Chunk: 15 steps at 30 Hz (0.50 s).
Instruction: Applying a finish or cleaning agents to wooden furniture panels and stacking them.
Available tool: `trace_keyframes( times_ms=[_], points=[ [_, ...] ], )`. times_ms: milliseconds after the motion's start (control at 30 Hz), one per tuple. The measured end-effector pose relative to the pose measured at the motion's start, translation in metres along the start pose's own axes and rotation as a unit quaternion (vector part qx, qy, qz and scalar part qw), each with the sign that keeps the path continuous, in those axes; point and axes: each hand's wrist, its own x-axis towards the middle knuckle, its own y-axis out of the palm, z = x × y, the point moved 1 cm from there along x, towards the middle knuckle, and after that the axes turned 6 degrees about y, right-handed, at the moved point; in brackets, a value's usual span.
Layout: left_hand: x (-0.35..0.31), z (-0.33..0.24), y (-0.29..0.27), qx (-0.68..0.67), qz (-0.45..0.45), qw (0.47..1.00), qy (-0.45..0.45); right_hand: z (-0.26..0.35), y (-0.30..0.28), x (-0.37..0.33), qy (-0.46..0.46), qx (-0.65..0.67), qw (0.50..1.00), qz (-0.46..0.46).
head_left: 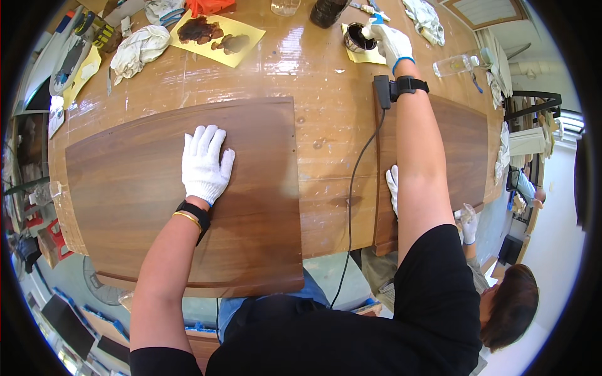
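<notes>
My left hand (205, 164), in a white knit glove, lies flat with its fingers stretched out on a brown wood-grain panel (125, 207). Far off to the right, my right hand (392, 45), gloved in white with a blue cuff, reaches to a small open tin (359, 41) of dark liquid. Its fingers are bent together at the tin's rim; what they hold, if anything, cannot be made out. Under the tin lies a yellow sheet (375, 57). A second brown panel (464, 138) lies below my right forearm.
A co-worker (511, 307) is at the right, with a gloved hand (468, 225) by the second panel. On the table (326, 207) are a stained yellow sheet (248, 47), white rags (141, 50), a dark jar (327, 11) and a clear bottle (454, 65). A black cable (351, 207) hangs from my right wrist.
</notes>
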Motion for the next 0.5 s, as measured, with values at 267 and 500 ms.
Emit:
trace_keyframes(
  times_ms=[267, 500],
  points=[
    [-0.001, 0.000, 0.002, -0.005, -0.005, 1.000, -0.003, 0.004, -0.005, -0.013, 0.143, 0.382, 0.905, 0.121],
    [0.000, 0.000, 0.001, -0.011, -0.008, 1.000, -0.002, 0.005, -0.008, -0.019, 0.164, 0.464, 0.834, 0.250]
  ],
)
